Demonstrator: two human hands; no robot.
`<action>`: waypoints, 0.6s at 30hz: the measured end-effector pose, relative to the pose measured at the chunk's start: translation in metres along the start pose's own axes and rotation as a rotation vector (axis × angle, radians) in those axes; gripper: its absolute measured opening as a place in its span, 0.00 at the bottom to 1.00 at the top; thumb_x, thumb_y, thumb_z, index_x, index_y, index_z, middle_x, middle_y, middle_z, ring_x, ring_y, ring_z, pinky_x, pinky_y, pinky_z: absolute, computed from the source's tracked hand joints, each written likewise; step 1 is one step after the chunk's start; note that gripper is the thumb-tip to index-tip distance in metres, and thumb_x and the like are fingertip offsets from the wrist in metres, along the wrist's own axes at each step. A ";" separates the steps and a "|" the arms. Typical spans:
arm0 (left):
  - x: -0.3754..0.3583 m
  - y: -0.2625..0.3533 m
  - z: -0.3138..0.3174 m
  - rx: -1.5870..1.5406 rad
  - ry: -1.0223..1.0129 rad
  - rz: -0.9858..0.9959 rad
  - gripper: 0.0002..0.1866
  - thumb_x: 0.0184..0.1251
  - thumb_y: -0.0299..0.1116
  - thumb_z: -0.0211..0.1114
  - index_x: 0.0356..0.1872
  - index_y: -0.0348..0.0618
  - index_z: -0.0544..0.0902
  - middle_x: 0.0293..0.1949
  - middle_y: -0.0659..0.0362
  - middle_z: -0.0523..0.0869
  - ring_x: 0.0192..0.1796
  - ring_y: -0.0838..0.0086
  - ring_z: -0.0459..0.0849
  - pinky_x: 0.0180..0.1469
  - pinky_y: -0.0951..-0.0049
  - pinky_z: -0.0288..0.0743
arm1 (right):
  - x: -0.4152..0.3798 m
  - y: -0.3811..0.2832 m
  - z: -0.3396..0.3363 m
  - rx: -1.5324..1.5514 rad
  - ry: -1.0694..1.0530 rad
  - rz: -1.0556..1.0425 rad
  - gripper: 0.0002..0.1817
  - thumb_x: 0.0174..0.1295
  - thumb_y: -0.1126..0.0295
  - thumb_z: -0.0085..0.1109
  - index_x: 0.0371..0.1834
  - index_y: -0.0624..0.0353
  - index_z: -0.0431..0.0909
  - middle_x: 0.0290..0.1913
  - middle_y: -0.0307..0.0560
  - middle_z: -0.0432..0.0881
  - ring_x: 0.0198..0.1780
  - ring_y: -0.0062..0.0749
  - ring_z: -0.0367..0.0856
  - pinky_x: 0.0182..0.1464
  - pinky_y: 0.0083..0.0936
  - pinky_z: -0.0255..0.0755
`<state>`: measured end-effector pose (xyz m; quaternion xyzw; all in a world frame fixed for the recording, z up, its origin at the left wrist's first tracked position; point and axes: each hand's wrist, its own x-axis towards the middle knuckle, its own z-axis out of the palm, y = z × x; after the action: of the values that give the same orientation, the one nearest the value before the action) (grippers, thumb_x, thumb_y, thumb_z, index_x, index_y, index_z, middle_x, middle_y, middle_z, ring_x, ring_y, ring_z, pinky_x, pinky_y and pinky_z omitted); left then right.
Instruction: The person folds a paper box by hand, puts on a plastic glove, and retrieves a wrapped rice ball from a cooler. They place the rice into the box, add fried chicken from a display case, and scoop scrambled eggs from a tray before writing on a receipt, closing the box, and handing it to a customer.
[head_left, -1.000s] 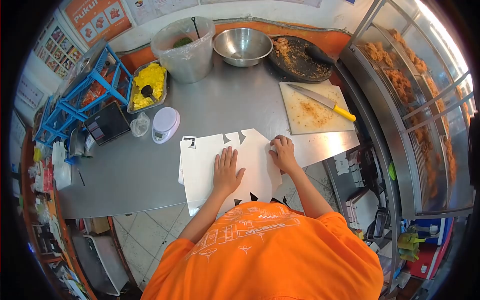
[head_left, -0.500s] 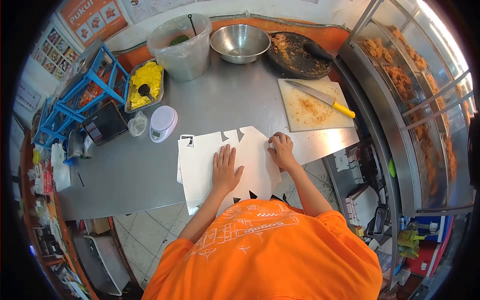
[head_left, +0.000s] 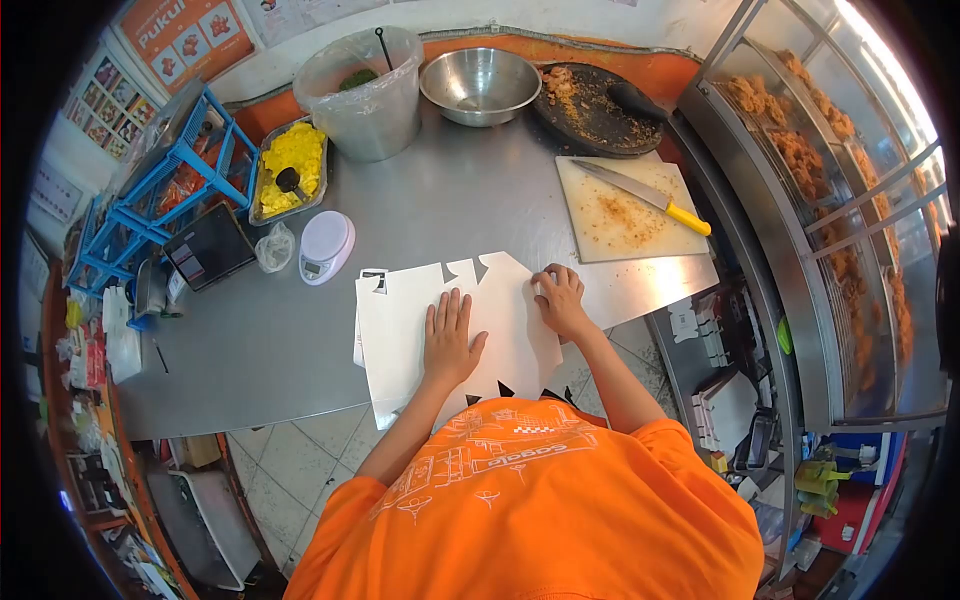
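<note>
A white die-cut cardboard box blank (head_left: pixel 400 330) lies flat at the front edge of the steel table, with notched flaps along its far side. My left hand (head_left: pixel 452 335) rests palm down on its middle, fingers stretched and thumb out to the side. At the blank's right edge, my right hand (head_left: pixel 562 300) has its fingers curled over the cardboard. The thumb and the underside of that grip are hidden. Another printed white sheet (head_left: pixel 358 345) peeks out beneath the left side of the blank.
Around the steel table (head_left: pixel 250 370) stand a scale (head_left: pixel 327 240), a tray of yellow food (head_left: pixel 265 205), a lined bucket (head_left: pixel 375 125), a steel bowl (head_left: pixel 480 85), a stone mortar (head_left: pixel 590 130) and a cutting board (head_left: pixel 600 225) with a yellow-handled knife (head_left: pixel 685 218). A fried-food cabinet (head_left: pixel 830 400) borders the right.
My right hand has shifted very slightly left along the blank's right edge. The left hand and the cardboard look the same.
</note>
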<state>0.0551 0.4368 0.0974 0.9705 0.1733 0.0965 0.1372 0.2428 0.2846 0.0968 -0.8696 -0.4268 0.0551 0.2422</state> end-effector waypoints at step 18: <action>0.000 -0.001 0.000 0.019 0.002 0.005 0.37 0.65 0.50 0.54 0.70 0.39 0.58 0.73 0.49 0.54 0.75 0.57 0.49 0.74 0.52 0.39 | 0.019 -0.011 0.006 -0.080 -0.035 -0.053 0.27 0.51 0.77 0.58 0.58 0.45 0.72 0.61 0.50 0.63 0.65 0.55 0.54 0.65 0.50 0.47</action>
<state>0.0546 0.4370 0.0968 0.9720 0.1720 0.0963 0.1276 0.2449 0.3068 0.0988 -0.8659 -0.4556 0.0470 0.2011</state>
